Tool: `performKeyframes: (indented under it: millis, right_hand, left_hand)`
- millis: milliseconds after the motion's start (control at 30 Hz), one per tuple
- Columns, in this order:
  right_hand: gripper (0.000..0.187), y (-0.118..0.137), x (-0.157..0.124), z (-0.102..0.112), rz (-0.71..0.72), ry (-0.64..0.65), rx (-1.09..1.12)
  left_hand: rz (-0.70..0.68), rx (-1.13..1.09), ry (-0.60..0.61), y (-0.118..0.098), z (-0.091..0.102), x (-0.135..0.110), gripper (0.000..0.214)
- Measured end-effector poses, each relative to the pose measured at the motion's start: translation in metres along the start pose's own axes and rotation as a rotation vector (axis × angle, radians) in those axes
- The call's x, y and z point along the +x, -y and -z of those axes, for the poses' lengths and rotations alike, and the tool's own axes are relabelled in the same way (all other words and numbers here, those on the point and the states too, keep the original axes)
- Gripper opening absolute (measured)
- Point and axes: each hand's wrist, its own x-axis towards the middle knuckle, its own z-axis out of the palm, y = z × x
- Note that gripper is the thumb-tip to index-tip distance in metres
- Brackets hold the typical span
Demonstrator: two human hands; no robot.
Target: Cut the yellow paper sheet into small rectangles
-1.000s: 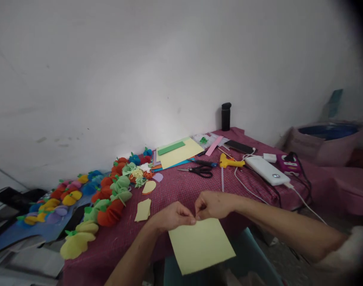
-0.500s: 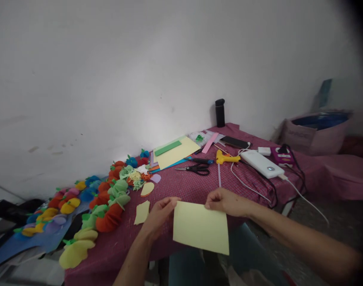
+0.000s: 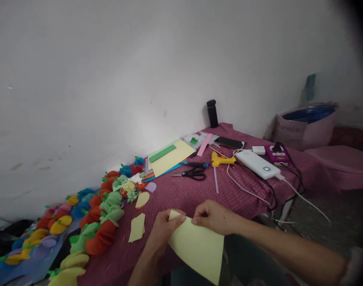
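Observation:
A pale yellow sheet of paper point(image 3: 197, 248) hangs over the near edge of the table, held by both hands at its top edge. My left hand point(image 3: 163, 230) pinches the sheet's top left corner with thumb and fingers. Close beside it, my right hand point(image 3: 213, 217) pinches the top edge. The two hands nearly touch. The table wears a red checked cloth point(image 3: 181, 190).
Paper fruit shapes point(image 3: 101, 222) in several colours lie in a row along the left. Cut yellow pieces point(image 3: 137, 227) lie near my left hand. Farther back are scissors point(image 3: 193, 173), a yellow glue gun point(image 3: 220, 159), a white power bank point(image 3: 257, 163) with cables, stacked coloured sheets point(image 3: 169, 155) and a black bottle point(image 3: 211, 113).
The hands spread apart along the sheet's top edge half a second ago and have come together again. The sheet now hangs tilted, lower right. The view has shifted right.

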Motion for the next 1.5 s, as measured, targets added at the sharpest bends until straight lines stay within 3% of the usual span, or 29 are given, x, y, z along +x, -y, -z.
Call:
performKeyframes:
  millis: [167, 467, 700, 867, 967, 1033, 1133, 1200, 1267, 1333, 1500]
  right_hand:
    - [0.027, 0.0, 0.006, -0.002, -0.001, 0.011, 0.024]
    - [0.026, -0.019, 0.001, 0.008, -0.04, 0.089, 0.196]
    - [0.024, -0.022, 0.006, 0.008, -0.055, 0.142, 0.232]
    - [0.023, -0.021, 0.006, 0.007, -0.083, 0.172, 0.183]
    - [0.025, -0.019, 0.013, 0.008, -0.112, 0.136, 0.178]
    - [0.026, -0.018, 0.02, 0.009, -0.136, 0.087, 0.16]
    - [0.027, -0.02, 0.03, 0.01, -0.191, 0.047, 0.094]
    - [0.031, -0.022, 0.033, 0.013, -0.207, 0.081, -0.004]
    - [0.038, -0.023, 0.033, 0.019, -0.174, 0.063, -0.196]
    - [0.043, -0.022, 0.033, 0.031, -0.127, -0.052, -0.439]
    - [0.034, -0.024, 0.066, 0.079, -0.048, -0.343, -0.793]
  left_hand:
    - [-0.003, 0.01, -0.014, -0.011, 0.006, 0.004, 0.034]
    - [0.034, 0.202, -0.027, -0.029, 0.038, 0.012, 0.045]
    - [0.068, 0.366, 0.006, -0.046, 0.046, 0.026, 0.049]
    - [-0.064, 0.574, 0.016, -0.055, 0.051, 0.046, 0.048]
    - [-0.218, 0.711, -0.075, -0.06, 0.054, 0.065, 0.048]
    - [-0.315, 0.817, -0.214, -0.062, 0.056, 0.077, 0.046]
    - [-0.335, 0.978, -0.475, -0.058, 0.059, 0.087, 0.039]
    - [-0.328, 1.046, -0.547, -0.048, 0.057, 0.086, 0.039]
    - [-0.43, 1.086, -0.454, -0.033, 0.052, 0.078, 0.041]
    - [-0.531, 1.095, -0.305, -0.017, 0.044, 0.066, 0.036]
    - [-0.549, 1.117, -0.093, 0.014, 0.025, 0.033, 0.039]
